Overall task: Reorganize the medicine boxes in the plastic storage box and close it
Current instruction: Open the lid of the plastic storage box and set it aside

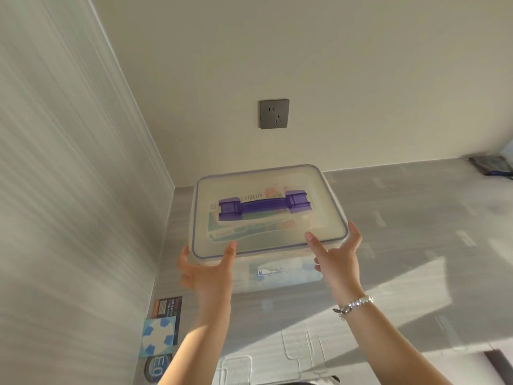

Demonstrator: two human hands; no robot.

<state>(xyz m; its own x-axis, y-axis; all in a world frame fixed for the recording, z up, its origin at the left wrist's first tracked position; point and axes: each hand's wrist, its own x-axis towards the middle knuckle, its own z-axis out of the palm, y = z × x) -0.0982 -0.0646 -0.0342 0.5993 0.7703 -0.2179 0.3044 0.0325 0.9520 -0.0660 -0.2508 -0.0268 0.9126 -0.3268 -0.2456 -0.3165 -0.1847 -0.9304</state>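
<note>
A clear plastic storage box (280, 276) stands on the grey table (416, 245) in the corner by the walls. Its translucent lid (319, 198), with a blue seal line and a purple handle (263, 207), lies on top of it. Medicine boxes (244, 233) show dimly through the lid, and a white and blue one shows through the front wall. My left hand (206, 273) grips the lid's near left corner, thumb on top. My right hand (340, 257) grips the near right corner the same way.
A grey wall socket (274, 113) sits on the back wall above the box. Stickers (160, 336) lie along the table's left edge against the striped side wall. A dark object (491, 165) rests at the far right. A bracelet (354, 304) is on my right wrist.
</note>
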